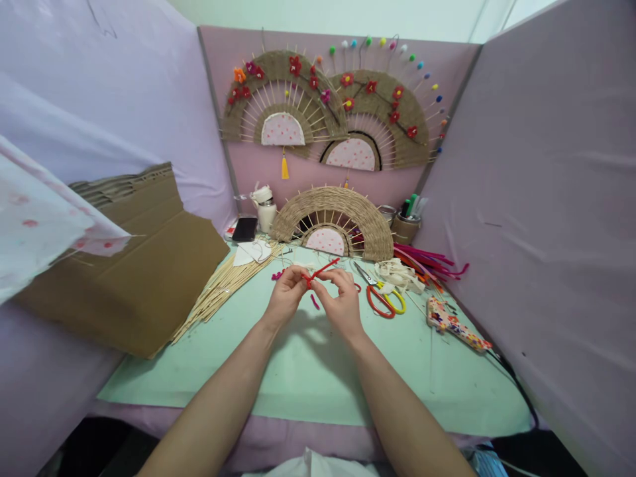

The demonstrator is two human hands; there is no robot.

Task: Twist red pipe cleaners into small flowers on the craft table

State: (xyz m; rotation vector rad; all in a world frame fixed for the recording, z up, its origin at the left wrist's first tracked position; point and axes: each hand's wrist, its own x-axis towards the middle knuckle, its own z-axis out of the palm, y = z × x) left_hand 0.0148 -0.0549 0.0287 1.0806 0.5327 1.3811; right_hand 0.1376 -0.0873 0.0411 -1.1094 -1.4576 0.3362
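Note:
Above the middle of the pale green table, both my hands are closed on a red pipe cleaner. My left hand pinches a small bent or looped part of it, while my right hand grips close beside that on the right. One straight end sticks up to the right. Fingertips hide part of the bent section. Just below lies a short magenta pipe cleaner piece. Scissors with red and yellow handles rest right of my right hand. Behind my hands stands a twine-wrapped fan.
A bundle of thin sticks and a cardboard sheet are on the left. To the right are a floral glue gun, pipe cleaners and a pen holder. Two flower-decorated fans hang behind; a phone and bottle stand back left.

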